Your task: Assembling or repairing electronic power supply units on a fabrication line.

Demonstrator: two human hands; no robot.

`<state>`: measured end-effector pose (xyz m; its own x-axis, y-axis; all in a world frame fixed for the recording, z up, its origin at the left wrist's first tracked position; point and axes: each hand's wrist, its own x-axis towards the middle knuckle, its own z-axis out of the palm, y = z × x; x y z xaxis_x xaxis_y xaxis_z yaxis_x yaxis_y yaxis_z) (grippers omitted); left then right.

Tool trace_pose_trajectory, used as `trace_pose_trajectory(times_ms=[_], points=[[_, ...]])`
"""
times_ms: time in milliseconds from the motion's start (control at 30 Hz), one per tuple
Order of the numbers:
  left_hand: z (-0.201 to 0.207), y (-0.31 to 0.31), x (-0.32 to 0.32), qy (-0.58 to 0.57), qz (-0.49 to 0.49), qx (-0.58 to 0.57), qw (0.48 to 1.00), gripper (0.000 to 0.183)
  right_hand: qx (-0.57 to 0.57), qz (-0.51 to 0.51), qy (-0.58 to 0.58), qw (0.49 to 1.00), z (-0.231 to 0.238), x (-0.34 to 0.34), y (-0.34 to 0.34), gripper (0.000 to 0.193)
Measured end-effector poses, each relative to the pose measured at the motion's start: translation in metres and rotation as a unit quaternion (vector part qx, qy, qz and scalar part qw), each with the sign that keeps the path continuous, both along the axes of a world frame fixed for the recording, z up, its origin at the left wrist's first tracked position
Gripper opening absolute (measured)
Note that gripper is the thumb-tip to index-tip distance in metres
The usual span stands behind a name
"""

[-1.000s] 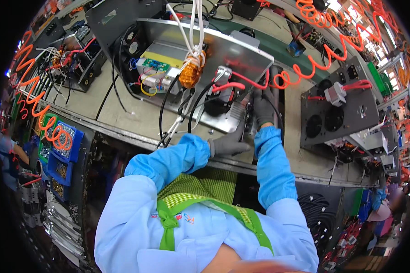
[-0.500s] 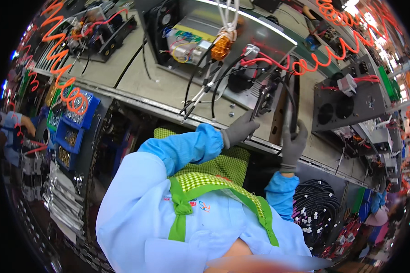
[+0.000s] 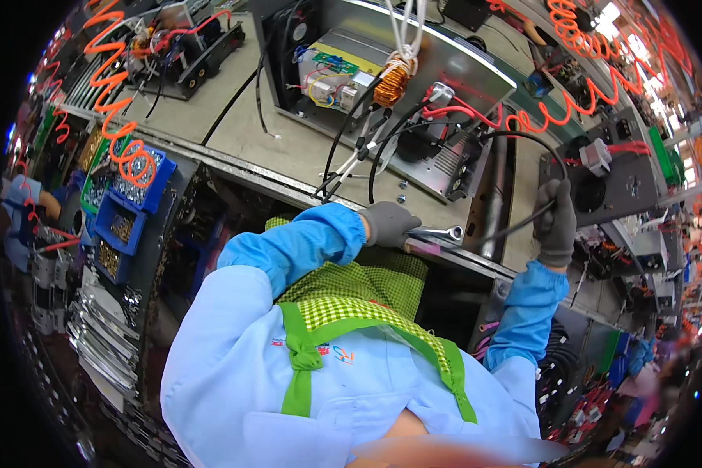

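My left hand [image 3: 391, 225], in a grey glove, is closed around a silver wrench [image 3: 443, 232] at the bench's front edge; the wrench's ring end points right. Out to the right, my gloved right hand [image 3: 555, 222] grips a black cable [image 3: 540, 141], which arcs back to the opened metal chassis [image 3: 460, 61]. That chassis holds a copper-coloured coil [image 3: 391, 84], a green circuit board [image 3: 334, 64], red wires [image 3: 464, 111] and a finned plate [image 3: 437, 160]. Between my left hand and the finned plate, loose screws [image 3: 402, 195] lie on the bench.
A grey fan housing [image 3: 600, 168] stands at the right. Blue bins [image 3: 117, 226] of small hardware are at the left, below a coiled orange hose [image 3: 105, 78]. Another part-built unit [image 3: 183, 58] sits at the back left. Black cables [image 3: 558, 355] lie below the bench.
My left hand has drawn back from the finned plate, and the wrench has swung from upright to nearly level. My right hand has moved right and up, pulling the cable into a wide arc.
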<state>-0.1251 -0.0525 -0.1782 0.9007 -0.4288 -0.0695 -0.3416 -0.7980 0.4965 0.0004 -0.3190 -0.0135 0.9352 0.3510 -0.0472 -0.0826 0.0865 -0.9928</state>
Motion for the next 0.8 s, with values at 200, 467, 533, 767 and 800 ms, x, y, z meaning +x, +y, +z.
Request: trace_pose_trajectory(times_ms=[200, 467, 533, 767, 800], points=[[-0.012, 0.003, 0.003, -0.173, 0.044, 0.112, 0.978, 0.027, 0.085, -0.088, -0.038, 0.992, -0.029, 0.023, 0.053, 0.033], [0.028, 0.010, -0.011, -0.267, 0.083, -0.077, 0.957, 0.028, -0.027, 0.033, -0.069, 0.997, -0.104, 0.017, 0.095, 0.029], [0.060, 0.007, 0.001, -0.314, 0.113, -0.186, 0.924, 0.032, -0.130, 0.102, -0.093, 0.982, -0.124, 0.013, 0.106, 0.023], [0.083, -0.012, 0.093, -0.125, 0.205, -0.002, 0.971, 0.050, -0.310, 0.202, -0.518, 0.771, -0.204, 0.042, 0.129, 0.026], [0.081, -0.011, 0.095, -0.141, 0.187, 0.023, 0.972, 0.046, -0.330, 0.196, -0.535, 0.753, -0.205, 0.043, 0.129, 0.026]])
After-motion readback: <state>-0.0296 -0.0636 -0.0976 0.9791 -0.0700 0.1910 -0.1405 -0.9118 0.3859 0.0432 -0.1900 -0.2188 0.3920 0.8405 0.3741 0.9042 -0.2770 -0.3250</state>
